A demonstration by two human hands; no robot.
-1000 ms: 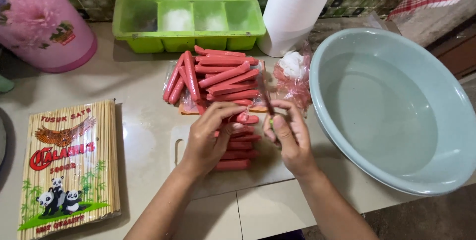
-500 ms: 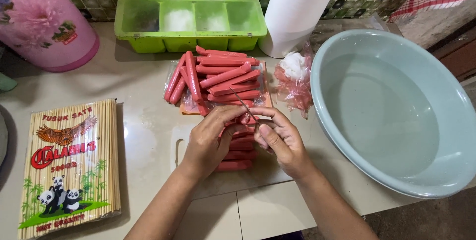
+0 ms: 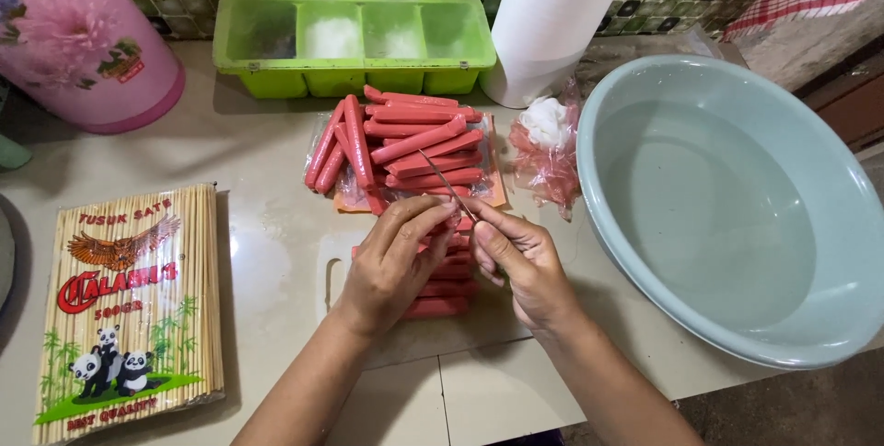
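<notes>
My left hand [image 3: 391, 262] pinches a red sausage [image 3: 453, 222] by its end above a white cutting board [image 3: 333, 278]. My right hand [image 3: 525, 266] grips a thin knife [image 3: 445, 181]; its blade slants up and left from the fingertips, and the two hands touch at the sausage. Under the hands a row of red sausages [image 3: 440, 306] lies on the board, partly hidden. Just beyond, a loose pile of sausages [image 3: 405, 138] rests on an opened plastic wrapper.
A green compartment box [image 3: 350, 41] and a white paper roll [image 3: 552, 23] stand at the back. Right: a pale blue basin [image 3: 737, 207] and crumpled pink wrappers [image 3: 548, 147]. Left: a skewer packet [image 3: 129, 308] and a pink flowered jug [image 3: 83, 41].
My hands have come together over the sausage. The knife blade, earlier low between the hands, now slants up towards the pile.
</notes>
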